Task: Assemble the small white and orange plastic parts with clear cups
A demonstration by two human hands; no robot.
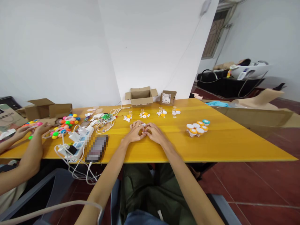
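Observation:
My left hand [134,132] and my right hand [154,132] meet over the yellow table, fingers curled with fingertips together. Between them is a small white-and-orange part [143,125], mostly covered by the fingers, so its exact kind is hidden. Just beyond the hands lie small piles of loose parts: white and orange discs [145,115], another pile [127,117] to the left, and one [162,114] to the right. Small clear cups stand behind the piles. Off to the right sits a group of clear containers [198,128] with white, orange and teal tops.
A power strip [81,142] with plugs and white cables lies left, beside a phone [97,148]. Open cardboard boxes [142,101] stand against the wall. At far left, another person's hands [38,128] handle colourful ball-studded rings [67,123].

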